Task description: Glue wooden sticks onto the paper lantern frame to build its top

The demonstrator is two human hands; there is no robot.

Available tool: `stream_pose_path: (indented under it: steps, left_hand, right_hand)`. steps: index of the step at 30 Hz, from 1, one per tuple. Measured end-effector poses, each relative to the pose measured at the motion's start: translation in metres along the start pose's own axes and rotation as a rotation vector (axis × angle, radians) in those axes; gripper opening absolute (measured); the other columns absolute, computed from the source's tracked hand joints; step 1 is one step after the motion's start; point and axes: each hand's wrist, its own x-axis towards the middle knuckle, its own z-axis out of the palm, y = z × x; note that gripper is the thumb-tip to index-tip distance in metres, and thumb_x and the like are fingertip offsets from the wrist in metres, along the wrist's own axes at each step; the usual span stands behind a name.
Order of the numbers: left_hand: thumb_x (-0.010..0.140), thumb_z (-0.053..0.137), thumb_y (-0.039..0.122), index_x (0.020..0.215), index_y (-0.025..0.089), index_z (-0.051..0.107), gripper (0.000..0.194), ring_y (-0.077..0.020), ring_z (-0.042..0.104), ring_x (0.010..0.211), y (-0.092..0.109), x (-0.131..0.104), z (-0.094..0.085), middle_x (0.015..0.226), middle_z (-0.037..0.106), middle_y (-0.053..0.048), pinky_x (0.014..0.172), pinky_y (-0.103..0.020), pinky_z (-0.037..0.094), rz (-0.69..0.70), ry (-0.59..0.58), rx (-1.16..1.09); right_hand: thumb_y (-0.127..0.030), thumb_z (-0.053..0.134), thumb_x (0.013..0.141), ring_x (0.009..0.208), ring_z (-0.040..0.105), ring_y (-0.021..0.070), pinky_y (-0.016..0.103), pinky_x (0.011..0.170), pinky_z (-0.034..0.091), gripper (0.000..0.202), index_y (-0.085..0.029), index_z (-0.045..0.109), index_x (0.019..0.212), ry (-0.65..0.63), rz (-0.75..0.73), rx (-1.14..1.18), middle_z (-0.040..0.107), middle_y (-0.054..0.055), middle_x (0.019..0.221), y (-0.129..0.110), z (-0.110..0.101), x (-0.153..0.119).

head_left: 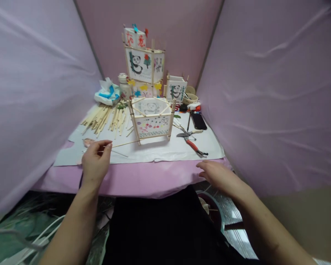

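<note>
Between the thumb and fingers of my left hand [97,156] is a thin bamboo stick [125,144], its far end reaching to the foot of a paper lantern frame [151,127]. That lantern stands upright, with painted flowers on the front panel and short sticks across its top corners. Below the left hand's stick lies another thin stick [120,153]. My right hand [211,170] hovers at the table's front edge with nothing in it, its fingers stretched out. Nearest to it are red-handled pruning shears [191,143] lying on the white paper.
Behind stands a tall tiered lantern [139,64] with panda panels, beside a smaller panda lantern [176,88]. Bamboo strips [99,119] lie at the left, near a tissue pack [107,95]. A black phone [199,121] rests at the right. Pink cloth walls [264,92] enclose the table.
</note>
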Motion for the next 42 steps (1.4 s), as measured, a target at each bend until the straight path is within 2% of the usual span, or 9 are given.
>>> stream_pose_path:
  steps: [5, 10, 14, 23, 28, 31, 35, 39, 42]
  left_hand:
    - [0.081, 0.057, 0.025, 0.091, 0.018, 0.071, 0.018, -0.0295, 0.062, 0.100, -0.020, 0.054, 0.015, 0.103, 0.071, -0.013, 0.097, -0.043, 0.044, 0.130, -0.259, 0.444]
    - [0.080, 0.058, 0.022, 0.080, 0.018, 0.070, 0.013, -0.0294, 0.063, 0.092, -0.026, 0.065, 0.047, 0.089, 0.072, -0.013, 0.086, -0.038, 0.044, 0.119, -0.538, 0.546]
    - [0.080, 0.057, 0.017, 0.076, 0.016, 0.067, 0.011, -0.0288, 0.062, 0.091, -0.030, 0.065, 0.048, 0.086, 0.070, -0.015, 0.086, -0.038, 0.043, 0.045, -0.465, 0.501]
    - [0.087, 0.044, 0.019, 0.087, 0.017, 0.056, 0.013, -0.0250, 0.059, 0.100, -0.024, 0.085, 0.022, 0.098, 0.065, -0.012, 0.093, -0.040, 0.045, -0.148, 0.021, 0.094]
    - [0.092, 0.041, 0.034, 0.090, 0.019, 0.051, 0.018, -0.0161, 0.061, 0.076, 0.004, 0.040, 0.022, 0.086, 0.062, -0.005, 0.073, -0.032, 0.053, -0.236, 0.062, -0.266]
    - [0.084, 0.061, 0.044, 0.091, 0.019, 0.054, 0.026, -0.0143, 0.059, 0.073, 0.038, -0.024, 0.033, 0.084, 0.060, -0.002, 0.070, -0.029, 0.052, -0.358, -0.179, -0.826]
    - [0.089, 0.057, 0.046, 0.092, 0.020, 0.055, 0.027, -0.0145, 0.057, 0.073, 0.068, -0.091, 0.053, 0.082, 0.058, -0.002, 0.071, -0.030, 0.052, -0.362, -0.412, -0.882]
    - [0.087, 0.060, 0.044, 0.090, 0.019, 0.059, 0.026, -0.0220, 0.061, 0.085, 0.048, -0.079, 0.043, 0.088, 0.063, -0.007, 0.083, -0.039, 0.053, -0.286, -0.496, -0.703]
    - [0.082, 0.066, 0.035, 0.104, 0.016, 0.063, 0.029, -0.0306, 0.056, 0.110, 0.006, -0.039, 0.009, 0.112, 0.063, -0.014, 0.099, -0.047, 0.045, -0.139, -0.272, -0.115]
  right_hand:
    - [-0.019, 0.063, 0.088, 0.106, 0.066, 0.0313, 0.040, 0.092, 0.045, 0.030, -0.021, 0.070, 0.117, -0.074, -0.233, -0.164, 0.072, 0.013, 0.113, -0.047, 0.000, 0.024]
    - [-0.025, 0.060, 0.092, 0.105, 0.067, 0.0292, 0.039, 0.094, 0.047, 0.039, -0.018, 0.066, 0.129, -0.189, -0.344, -0.164, 0.072, 0.013, 0.118, -0.062, 0.019, 0.038]
    - [-0.027, 0.056, 0.093, 0.108, 0.067, 0.0301, 0.039, 0.095, 0.048, 0.044, -0.013, 0.063, 0.134, -0.215, -0.355, -0.193, 0.070, 0.016, 0.123, -0.063, 0.019, 0.036]
    - [-0.025, 0.057, 0.091, 0.106, 0.068, 0.0291, 0.038, 0.096, 0.047, 0.044, -0.013, 0.065, 0.132, -0.298, -0.382, -0.141, 0.072, 0.016, 0.120, -0.079, 0.031, 0.037]
    - [-0.032, 0.059, 0.092, 0.092, 0.069, 0.0247, 0.035, 0.085, 0.050, 0.032, -0.019, 0.072, 0.117, -0.270, -0.470, 0.096, 0.076, 0.010, 0.104, -0.093, 0.040, 0.044]
    - [-0.038, 0.056, 0.094, 0.087, 0.067, 0.0212, 0.033, 0.080, 0.050, 0.031, -0.020, 0.072, 0.113, -0.167, -0.463, 0.412, 0.074, 0.008, 0.100, -0.109, 0.049, 0.061]
    - [-0.045, 0.056, 0.091, 0.080, 0.063, 0.0193, 0.031, 0.071, 0.049, 0.034, -0.018, 0.072, 0.106, -0.059, -0.395, 0.710, 0.071, 0.007, 0.092, -0.127, 0.071, 0.088]
    - [-0.050, 0.058, 0.088, 0.070, 0.056, 0.0167, 0.028, 0.062, 0.043, 0.035, -0.018, 0.071, 0.088, -0.025, -0.383, 0.799, 0.066, 0.004, 0.077, -0.127, 0.085, 0.101]
    - [-0.054, 0.060, 0.087, 0.062, 0.050, 0.0132, 0.026, 0.056, 0.038, 0.037, -0.018, 0.068, 0.084, -0.054, -0.332, 0.892, 0.064, 0.003, 0.075, -0.116, 0.082, 0.104]
